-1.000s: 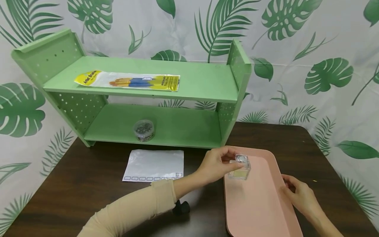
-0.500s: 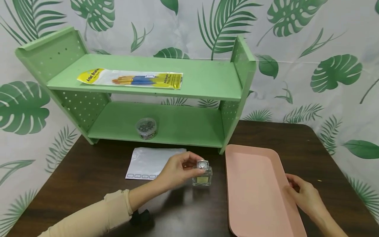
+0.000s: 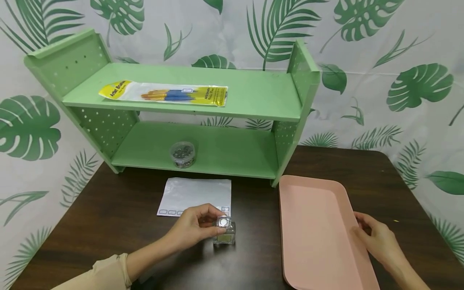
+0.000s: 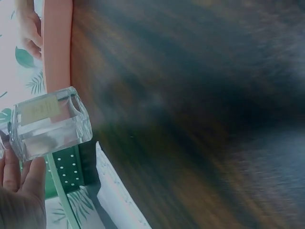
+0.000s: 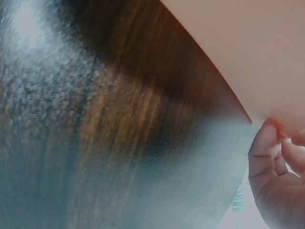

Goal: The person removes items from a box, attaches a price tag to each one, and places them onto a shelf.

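Observation:
A square clear glass perfume bottle [image 3: 225, 237] with a pale yellow label is pinched at its cap by my left hand [image 3: 193, 225], just in front of the white sheet. In the left wrist view the glass bottle [image 4: 50, 123] shows its label side, with fingers [image 4: 24, 186] at its cap end. My right hand [image 3: 378, 239] grips the right rim of a pink tray [image 3: 322, 225]. From the right wrist, the thumb [image 5: 264, 148] is seen against the tray's edge [image 5: 248, 71].
A green two-tier shelf [image 3: 203, 145] stands at the back. It bears a packet of artist brushes [image 3: 166, 93] above and a round clear tub [image 3: 183, 154] of small metallic bits below. A white sheet [image 3: 197, 193] with a row of printed boxes lies before it on the dark table [image 3: 253, 257].
My left hand has carried the perfume bottle left and nearer to me, from over the pink tray to over the dark table. The right hand has stayed at the tray's rim.

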